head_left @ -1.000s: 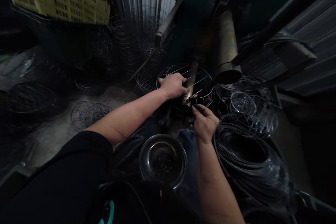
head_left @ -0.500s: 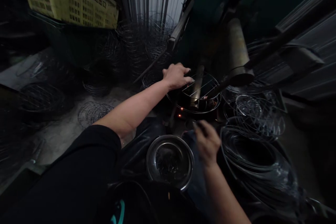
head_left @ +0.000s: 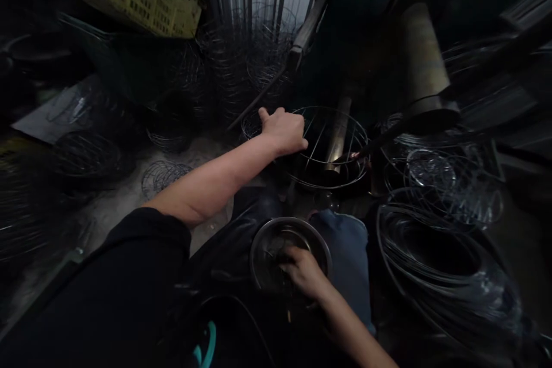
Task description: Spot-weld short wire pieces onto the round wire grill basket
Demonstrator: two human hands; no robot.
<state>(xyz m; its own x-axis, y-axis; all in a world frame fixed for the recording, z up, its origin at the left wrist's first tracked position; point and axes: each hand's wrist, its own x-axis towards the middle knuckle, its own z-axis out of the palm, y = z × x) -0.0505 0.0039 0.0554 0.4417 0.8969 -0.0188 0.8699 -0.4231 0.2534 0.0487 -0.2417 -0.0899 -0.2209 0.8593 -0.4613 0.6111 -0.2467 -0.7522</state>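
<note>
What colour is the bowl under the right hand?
The bowl under the right hand is silvery metal, shown best in the head view.

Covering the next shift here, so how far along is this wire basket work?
The stacks of wire baskets behind look finished. In hand: the left hand rests on a wire basket, and the right hand reaches into a steel bowl. Left: the bowl seems to hold more small wire pieces, though it's dark, and the wire coil on the right remains.
</note>
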